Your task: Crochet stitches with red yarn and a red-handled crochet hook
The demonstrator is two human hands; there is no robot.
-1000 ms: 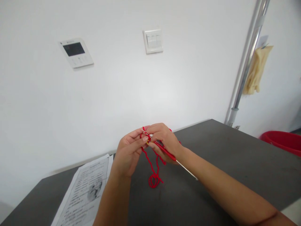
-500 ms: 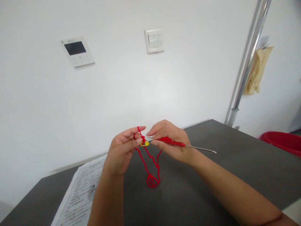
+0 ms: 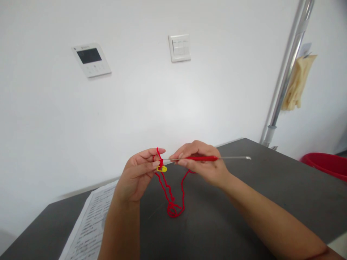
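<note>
White printed sheets (image 3: 86,220) are lying at the far left of the dark grey counter (image 3: 211,224), partly covered by the left forearm. Above them, a panel (image 3: 92,60) with a dark screen is hanging on the wall (image 3: 135,101). The left forearm is slanting up from the bottom edge, and the left hand (image 3: 139,173) is pointing its fingers to the right. Its thumb and fingers are pinching a small knot of red yarn (image 3: 161,163), with 1 strand lying over the extended index finger. Just beside the thumb tip, a yellow stitch marker (image 3: 164,168) is hanging at the knot. Below, strands are trailing to a loose coil on the counter, and 1 is running up to the right hand (image 3: 207,168). This hand is holding the crochet hook (image 3: 202,158) nearly level, fingers narrowed around it in a pencil-like grip, and the hook's left end is meeting the yarn. Higher up, a switch plate (image 3: 180,48) is sitting on the wall. Farther right, pale yellow gloves (image 3: 298,83) are hanging beside a metal pole (image 3: 287,76). Beyond the counter's edge, a red basin (image 3: 324,166) is standing; I cannot tell its contents.
</note>
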